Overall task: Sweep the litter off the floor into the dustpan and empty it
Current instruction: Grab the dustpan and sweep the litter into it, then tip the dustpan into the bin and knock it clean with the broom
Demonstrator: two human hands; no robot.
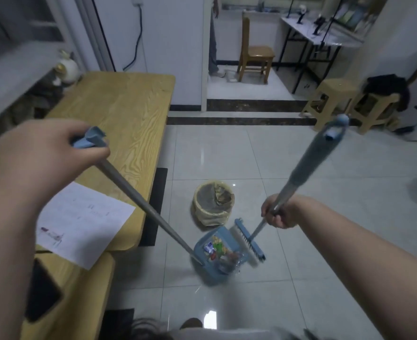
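Head view, nearest first: my left hand [48,153] is wrapped tight around the blue grip at the top of the dustpan handle [141,204], over the wooden table [129,99] where a sheet of paper [84,222] and a dark phone [43,293] lie. That grey pole runs its long axis from my fist at ten o'clock down toward four o'clock, ending at the blue dustpan [217,261] on the tiled floor [325,266]. Inside the pan sits the litter [217,249]: small colourful wrappers and some crumpled clear plastic. My right hand [278,212] is clenched on the broom handle [308,168] low on its grey shaft; the pole points up toward one o'clock, its blue end blurred. The broom head [249,244] lies along the pan's right edge, touching it, bristles toward the litter. Just beyond the pan at twelve o'clock stands a round waste bin [212,204] with a yellowish bag liner, holding something crumpled. Farther off are two stools [337,101] and a wooden chair [256,55].
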